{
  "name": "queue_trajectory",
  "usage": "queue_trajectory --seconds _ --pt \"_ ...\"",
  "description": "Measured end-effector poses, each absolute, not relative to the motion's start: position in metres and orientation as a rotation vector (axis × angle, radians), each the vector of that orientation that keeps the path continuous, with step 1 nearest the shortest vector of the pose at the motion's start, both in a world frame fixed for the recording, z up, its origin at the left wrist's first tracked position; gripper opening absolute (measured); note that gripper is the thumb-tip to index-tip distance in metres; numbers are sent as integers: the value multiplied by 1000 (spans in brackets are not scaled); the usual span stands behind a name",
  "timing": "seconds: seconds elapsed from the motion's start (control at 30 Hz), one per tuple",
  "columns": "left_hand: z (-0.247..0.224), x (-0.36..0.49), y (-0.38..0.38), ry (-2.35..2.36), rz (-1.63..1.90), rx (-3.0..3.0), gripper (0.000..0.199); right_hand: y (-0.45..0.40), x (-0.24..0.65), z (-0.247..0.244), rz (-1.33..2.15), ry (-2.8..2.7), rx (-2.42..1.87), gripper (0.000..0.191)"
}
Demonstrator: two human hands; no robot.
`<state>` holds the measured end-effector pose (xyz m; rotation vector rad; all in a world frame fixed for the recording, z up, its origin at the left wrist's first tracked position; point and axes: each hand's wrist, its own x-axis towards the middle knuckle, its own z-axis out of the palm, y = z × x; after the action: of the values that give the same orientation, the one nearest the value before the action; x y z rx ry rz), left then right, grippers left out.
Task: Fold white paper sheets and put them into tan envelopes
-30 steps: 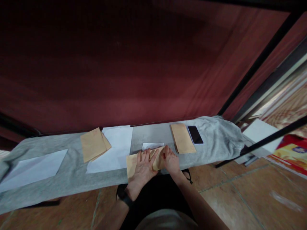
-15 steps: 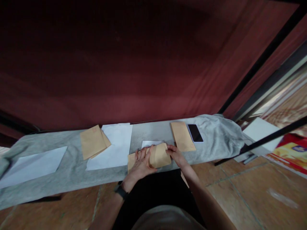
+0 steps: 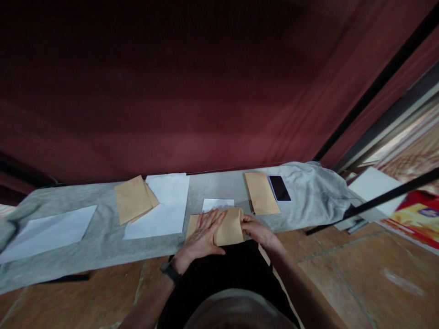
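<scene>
Fingers spread, the left hand (image 3: 202, 238) lies on a brown envelope (image 3: 229, 230) at the near edge of the table (image 3: 211, 185); the right hand (image 3: 256, 230) meets its bowed end, grip unclear. Likely light and easily creased, it suits an edge hold.

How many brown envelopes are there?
4 visible: two overlapping envelopes at left, a bent envelope under the left hand, and a flat envelope beside the phone. More may be hidden.
</scene>
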<state>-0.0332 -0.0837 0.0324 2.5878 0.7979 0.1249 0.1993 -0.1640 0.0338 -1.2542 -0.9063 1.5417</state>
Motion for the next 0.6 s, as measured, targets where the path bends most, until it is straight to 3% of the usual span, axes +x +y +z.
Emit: queue_trajectory --seconds 0.1,0.6 --pt "35 -30 -81 809 98 2537 143 -160 198 31 1489 -961 -1215 30" --pt "20 -12 -74 837 160 2723 124 -159 209 1 726 -1230 -1726 24"
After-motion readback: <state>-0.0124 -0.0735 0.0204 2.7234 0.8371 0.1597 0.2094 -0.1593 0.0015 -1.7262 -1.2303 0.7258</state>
